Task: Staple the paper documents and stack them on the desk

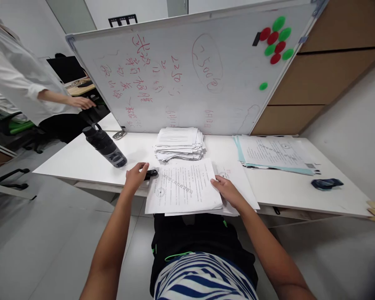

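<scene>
My left hand (136, 177) is closed around a small black stapler (151, 173), whose front end reaches the upper left corner of some printed sheets (183, 187). A round stamp and a diagonal watermark show on the top page. At the right edge of these sheets, my right hand (226, 190) grips them with the thumb on top and the fingers partly hidden. Other loose sheets (246, 187) lie underneath and stick out to the right. Just beyond stands a thick, uneven stack of papers (179, 143).
A dark bottle (104, 146) stands on the white desk (71, 162) at left, near a silver object (119, 135). Papers on blue folders (275, 152) and a dark pouch-like item (326, 184) lie right. Behind is a whiteboard (234, 100) with magnets. A person (28, 79) stands left.
</scene>
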A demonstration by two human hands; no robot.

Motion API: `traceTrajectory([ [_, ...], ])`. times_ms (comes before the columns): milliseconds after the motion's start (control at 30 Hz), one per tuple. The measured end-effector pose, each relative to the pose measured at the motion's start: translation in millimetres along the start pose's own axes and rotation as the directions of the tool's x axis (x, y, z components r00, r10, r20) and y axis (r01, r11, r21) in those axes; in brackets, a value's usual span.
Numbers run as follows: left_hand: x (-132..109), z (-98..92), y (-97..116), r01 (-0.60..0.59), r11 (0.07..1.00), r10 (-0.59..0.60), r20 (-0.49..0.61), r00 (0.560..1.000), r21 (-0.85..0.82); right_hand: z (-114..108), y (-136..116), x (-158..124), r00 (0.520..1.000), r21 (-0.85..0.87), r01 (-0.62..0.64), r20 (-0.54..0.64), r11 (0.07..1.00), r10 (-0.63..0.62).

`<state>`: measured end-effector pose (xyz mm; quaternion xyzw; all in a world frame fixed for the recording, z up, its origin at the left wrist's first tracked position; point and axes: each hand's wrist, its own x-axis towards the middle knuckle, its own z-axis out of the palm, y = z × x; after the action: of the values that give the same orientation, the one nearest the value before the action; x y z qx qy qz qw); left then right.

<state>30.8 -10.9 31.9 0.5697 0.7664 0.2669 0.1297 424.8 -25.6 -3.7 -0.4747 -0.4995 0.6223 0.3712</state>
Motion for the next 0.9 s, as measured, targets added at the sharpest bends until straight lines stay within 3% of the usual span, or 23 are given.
traceTrajectory([
  [133,16,8.1,28,0.051,0.993,-0.049,-0.023,0.999,0.103,-7,-2,2,0.992,-0.051,-0.023,0.125,0.998,0.029],
  [267,32,23.0,47,0.067,0.98,-0.067,-0.002,0.998,0.19,-10,-3,2,0.988,-0.033,-0.019,0.155,0.999,0.024],
  [467,46,43.0,44,0.115,0.965,-0.13,0.052,0.99,0.237,-10,-5,1,0.985,-0.017,-0.022,0.172,1.0,0.025],
  [700,48,44.7,41,0.151,0.959,-0.182,0.113,0.977,0.241,-12,-3,2,0.985,-0.041,-0.047,0.165,0.998,0.053],
  [900,47,52.7,46,0.143,0.931,-0.177,0.074,0.981,0.337,-11,-1,2,0.987,-0.063,-0.056,0.149,0.996,0.065],
])
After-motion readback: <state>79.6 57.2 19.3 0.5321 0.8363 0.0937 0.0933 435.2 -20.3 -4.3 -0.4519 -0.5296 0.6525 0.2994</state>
